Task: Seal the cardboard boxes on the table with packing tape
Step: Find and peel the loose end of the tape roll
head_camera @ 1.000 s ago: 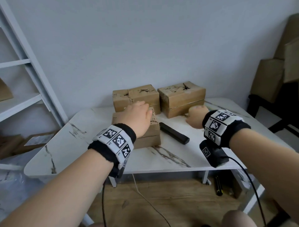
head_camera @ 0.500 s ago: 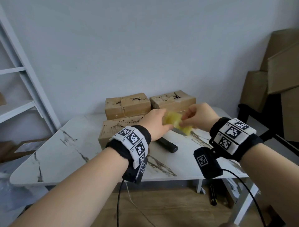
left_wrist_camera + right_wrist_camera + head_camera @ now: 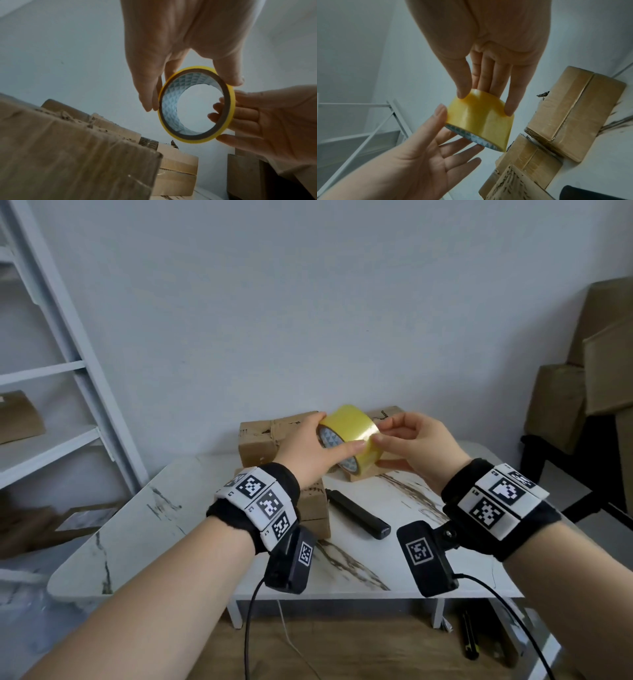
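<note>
Above the tabletop's [image 3: 394,573] far edge, my left hand [image 3: 308,450] and right hand [image 3: 418,446] clasp the yellow packing tape roll [image 3: 356,429] over three cardboard boxes [image 3: 260,440]; a black bar [image 3: 359,515] lies nearer.

We count three cardboard boxes on the white marble-patterned table [image 3: 144,529] — a back-left box [image 3: 263,440], a back-right box [image 3: 387,414] mostly hidden behind the hands, and a front box [image 3: 313,508]. One roll of yellow packing tape [image 3: 352,433]. One black bar-shaped object [image 3: 358,518] on the tabletop. Two hands — a left hand [image 3: 308,453] and a right hand [image 3: 418,446].
</note>
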`<action>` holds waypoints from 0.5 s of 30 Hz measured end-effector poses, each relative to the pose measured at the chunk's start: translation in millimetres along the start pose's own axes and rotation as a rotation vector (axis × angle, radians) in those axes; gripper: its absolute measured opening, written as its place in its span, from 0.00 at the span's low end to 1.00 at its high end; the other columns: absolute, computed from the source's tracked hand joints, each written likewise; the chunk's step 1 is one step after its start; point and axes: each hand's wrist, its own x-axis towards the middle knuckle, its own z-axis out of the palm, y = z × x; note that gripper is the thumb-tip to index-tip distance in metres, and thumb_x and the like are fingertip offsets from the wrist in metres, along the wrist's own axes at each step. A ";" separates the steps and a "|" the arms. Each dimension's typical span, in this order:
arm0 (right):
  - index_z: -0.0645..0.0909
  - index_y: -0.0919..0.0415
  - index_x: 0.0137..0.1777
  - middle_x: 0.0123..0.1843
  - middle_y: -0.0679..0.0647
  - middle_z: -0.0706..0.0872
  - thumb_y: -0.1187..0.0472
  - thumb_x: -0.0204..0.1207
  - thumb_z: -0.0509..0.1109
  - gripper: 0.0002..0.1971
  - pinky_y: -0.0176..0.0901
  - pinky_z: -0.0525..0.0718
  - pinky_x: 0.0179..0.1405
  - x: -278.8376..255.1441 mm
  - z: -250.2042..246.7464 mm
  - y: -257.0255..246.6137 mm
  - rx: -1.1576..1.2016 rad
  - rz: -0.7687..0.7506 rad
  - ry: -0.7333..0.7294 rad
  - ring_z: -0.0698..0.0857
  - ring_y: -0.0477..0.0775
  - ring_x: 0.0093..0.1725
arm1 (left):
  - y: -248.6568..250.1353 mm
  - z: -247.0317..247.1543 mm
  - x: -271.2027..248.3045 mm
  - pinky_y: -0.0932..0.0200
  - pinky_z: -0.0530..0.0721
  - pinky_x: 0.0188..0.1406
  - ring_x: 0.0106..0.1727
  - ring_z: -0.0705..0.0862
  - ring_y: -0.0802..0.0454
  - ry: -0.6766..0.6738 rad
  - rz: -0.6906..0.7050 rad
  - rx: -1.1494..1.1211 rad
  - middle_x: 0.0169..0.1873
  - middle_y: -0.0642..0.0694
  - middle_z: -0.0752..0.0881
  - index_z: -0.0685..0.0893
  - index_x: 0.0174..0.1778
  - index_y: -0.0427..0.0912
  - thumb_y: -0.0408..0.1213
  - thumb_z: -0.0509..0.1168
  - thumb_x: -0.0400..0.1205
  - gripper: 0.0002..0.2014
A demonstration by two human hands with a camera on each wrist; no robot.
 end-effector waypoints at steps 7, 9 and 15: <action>0.83 0.58 0.42 0.34 0.47 0.88 0.64 0.76 0.71 0.02 0.32 0.85 0.37 1.2 7.9 2.2 0.005 -0.078 -0.050 0.84 0.43 0.34 | -4.0 -10.4 -3.3 0.45 0.80 0.66 0.63 0.83 0.48 -0.027 -0.127 -0.302 0.64 0.46 0.82 0.74 0.72 0.47 0.72 0.71 0.59 0.49; 0.84 0.57 0.42 0.32 0.45 0.89 0.66 0.75 0.70 0.04 0.31 0.85 0.39 0.7 9.4 2.7 0.035 -0.095 -0.105 0.86 0.41 0.34 | 1.4 -13.4 -9.3 0.43 0.79 0.67 0.62 0.83 0.44 -0.051 -0.176 -0.418 0.65 0.42 0.81 0.73 0.72 0.43 0.65 0.68 0.70 0.40; 0.84 0.59 0.45 0.33 0.46 0.90 0.70 0.75 0.68 0.07 0.30 0.85 0.36 -0.9 11.5 2.1 0.104 -0.121 -0.206 0.87 0.41 0.33 | 0.9 -15.4 -9.9 0.52 0.85 0.52 0.57 0.86 0.42 -0.072 -0.260 -0.590 0.60 0.39 0.84 0.76 0.65 0.45 0.60 0.60 0.79 0.25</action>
